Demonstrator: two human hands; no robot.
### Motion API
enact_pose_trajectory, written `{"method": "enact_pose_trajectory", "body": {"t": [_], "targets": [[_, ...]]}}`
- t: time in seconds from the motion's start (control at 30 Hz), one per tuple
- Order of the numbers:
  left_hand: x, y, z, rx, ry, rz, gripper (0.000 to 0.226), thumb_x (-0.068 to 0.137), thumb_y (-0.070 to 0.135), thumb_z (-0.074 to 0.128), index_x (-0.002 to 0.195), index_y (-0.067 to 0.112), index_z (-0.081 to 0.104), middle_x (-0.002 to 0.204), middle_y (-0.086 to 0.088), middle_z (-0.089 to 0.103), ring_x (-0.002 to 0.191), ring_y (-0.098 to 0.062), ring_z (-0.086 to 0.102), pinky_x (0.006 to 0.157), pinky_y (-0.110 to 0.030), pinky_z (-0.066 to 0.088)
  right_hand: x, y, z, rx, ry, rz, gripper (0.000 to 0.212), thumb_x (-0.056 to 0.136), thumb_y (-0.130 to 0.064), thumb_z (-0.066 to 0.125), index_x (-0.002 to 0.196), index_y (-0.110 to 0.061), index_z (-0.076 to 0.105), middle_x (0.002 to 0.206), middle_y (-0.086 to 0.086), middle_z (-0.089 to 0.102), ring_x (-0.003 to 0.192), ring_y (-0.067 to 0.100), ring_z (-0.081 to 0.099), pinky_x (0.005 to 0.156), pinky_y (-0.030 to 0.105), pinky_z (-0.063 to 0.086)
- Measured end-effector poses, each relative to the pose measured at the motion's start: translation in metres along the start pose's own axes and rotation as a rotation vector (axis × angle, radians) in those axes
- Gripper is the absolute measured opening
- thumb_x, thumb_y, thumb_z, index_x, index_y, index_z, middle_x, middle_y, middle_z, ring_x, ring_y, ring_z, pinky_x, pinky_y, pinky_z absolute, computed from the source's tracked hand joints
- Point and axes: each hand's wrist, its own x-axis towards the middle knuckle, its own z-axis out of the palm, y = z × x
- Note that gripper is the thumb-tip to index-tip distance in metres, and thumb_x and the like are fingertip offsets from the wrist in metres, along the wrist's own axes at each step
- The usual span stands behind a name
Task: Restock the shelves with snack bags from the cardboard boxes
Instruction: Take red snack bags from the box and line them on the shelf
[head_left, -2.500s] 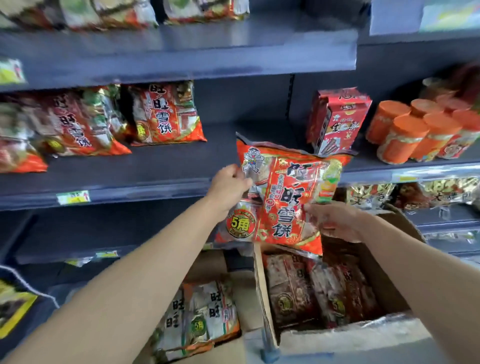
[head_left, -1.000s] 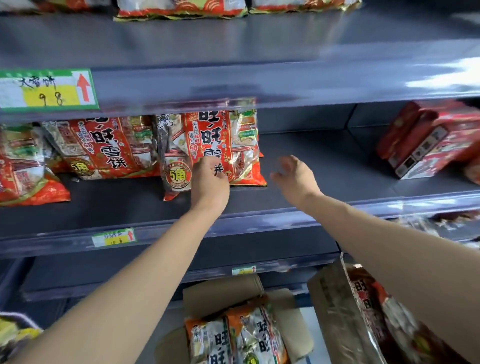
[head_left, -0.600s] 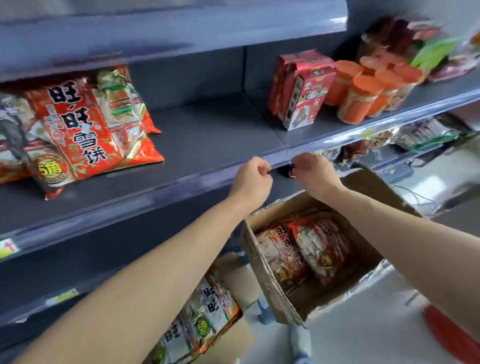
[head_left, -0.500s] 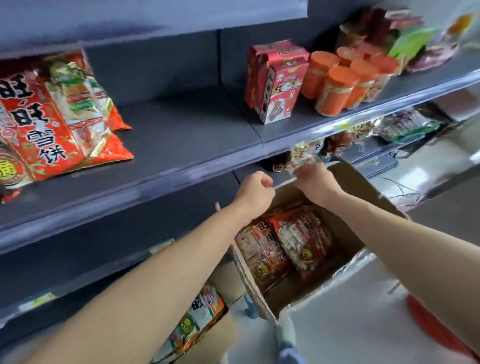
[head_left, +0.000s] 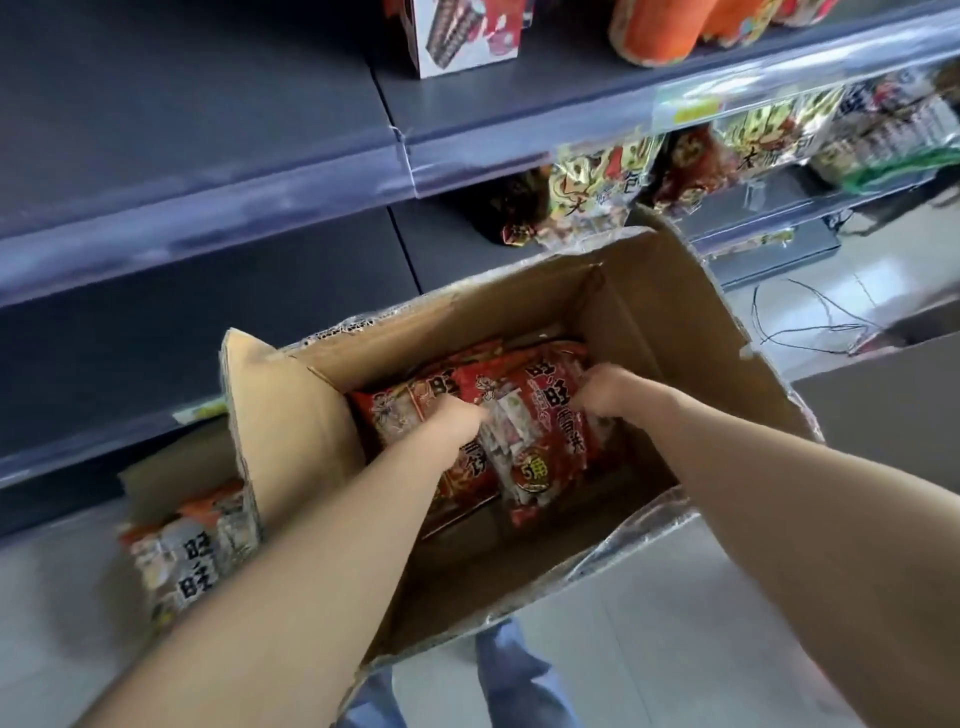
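In the open brown cardboard box, the glossy red plastic snack bag lay lengthwise between the left hand and right hand, both hands' fingers curled gripping its opposite edges.

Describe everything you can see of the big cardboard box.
The box is brown cardboard, open, flaps up, with torn tape along the edges. Red snack bags lie in it; the left hand and right hand reach in and grip the top bag. It stands before the shelves, beside a second box.
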Motion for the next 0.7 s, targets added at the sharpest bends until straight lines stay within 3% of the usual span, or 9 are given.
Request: {"method": "enact_pose_trajectory", "body": {"t": [0.03, 0.1, 0.23, 0.37, 0.43, 0.53, 0.6, 0.7], "targets": [[0.009, -0.003, 0.007, -0.008, -0.006, -0.018, 0.05, 0.091, 0.021, 0.064, 0.132, 0.0, 0.043, 0.131, -0.014, 0.051, 0.12, -0.031, 0.051, 0.1, -0.036, 0.045, 0.011, 0.004, 0.004, 0.002, -0.001, 0.016, 0.036, 0.097, -0.012, 0.044, 0.13, 0.001, 0.053, 0.134, 0.016, 0.055, 0.114, 0.025, 0.056, 0.085, 0.025, 0.046], [0.023, -0.005, 0.021, -0.039, -0.032, -0.045, 0.055, 0.09, 0.026, 0.065, 0.133, -0.001, 0.045, 0.135, -0.015, 0.051, 0.124, -0.029, 0.049, 0.099, -0.032, 0.041, 0.031, 0.014, 0.012, -0.113, -0.032, -0.017, 0.04, 0.097, -0.015, 0.046, 0.133, 0.0, 0.05, 0.137, 0.018, 0.052, 0.122, 0.028, 0.053, 0.095, 0.028, 0.042], [0.041, -0.002, 0.042, -0.168, -0.042, -0.134, 0.067, 0.084, 0.03, 0.071, 0.138, 0.002, 0.042, 0.141, -0.015, 0.048, 0.129, -0.032, 0.046, 0.104, -0.04, 0.038, 0.055, 0.03, 0.021, -0.158, -0.094, -0.042, 0.037, 0.097, -0.016, 0.048, 0.132, -0.005, 0.053, 0.135, 0.015, 0.055, 0.122, 0.028, 0.054, 0.097, 0.027, 0.043], [0.052, 0.002, 0.053, -0.306, -0.016, -0.144, 0.045, 0.084, 0.014, 0.07, 0.124, 0.003, 0.052, 0.111, -0.013, 0.062, 0.099, -0.033, 0.06, 0.083, -0.042, 0.051, 0.06, 0.037, 0.015, -0.109, -0.095, -0.013, 0.036, 0.097, -0.014, 0.047, 0.131, -0.003, 0.053, 0.134, 0.017, 0.054, 0.121, 0.03, 0.054, 0.096, 0.03, 0.044], [0.056, 0.003, 0.055, -0.294, 0.0, -0.115, 0.037, 0.088, 0.011, 0.059, 0.124, 0.006, 0.053, 0.111, -0.012, 0.065, 0.095, -0.031, 0.064, 0.077, -0.04, 0.055, 0.058, 0.037, 0.01, -0.053, -0.094, 0.005, 0.035, 0.095, -0.012, 0.05, 0.128, -0.001, 0.053, 0.131, 0.018, 0.056, 0.118, 0.032, 0.056, 0.092, 0.032, 0.046], [0.039, 0.011, 0.044, -0.206, 0.123, 0.021, 0.046, 0.085, 0.005, 0.048, 0.13, 0.014, 0.053, 0.129, -0.009, 0.06, 0.112, -0.031, 0.06, 0.093, -0.044, 0.052, 0.044, 0.032, 0.001, -0.014, -0.081, 0.004, 0.036, 0.094, -0.011, 0.052, 0.128, 0.001, 0.053, 0.131, 0.02, 0.056, 0.118, 0.033, 0.055, 0.09, 0.033, 0.046], [0.014, 0.017, 0.035, -0.11, 0.161, 0.103, 0.049, 0.088, 0.0, 0.043, 0.135, 0.013, 0.05, 0.136, -0.006, 0.054, 0.118, -0.028, 0.054, 0.1, -0.036, 0.046, 0.033, 0.03, -0.003, -0.021, -0.074, 0.015, 0.037, 0.097, -0.013, 0.049, 0.131, 0.002, 0.05, 0.134, 0.019, 0.053, 0.122, 0.033, 0.052, 0.093, 0.032, 0.044], [-0.015, 0.021, 0.019, 0.014, 0.172, 0.21, 0.056, 0.094, 0.002, 0.047, 0.146, 0.016, 0.036, 0.148, -0.005, 0.042, 0.131, -0.026, 0.044, 0.109, -0.034, 0.038, 0.011, 0.025, -0.01, 0.0, -0.058, 0.024, 0.037, 0.097, -0.01, 0.047, 0.131, 0.003, 0.05, 0.136, 0.02, 0.051, 0.125, 0.033, 0.05, 0.082, 0.029, 0.041]]}}
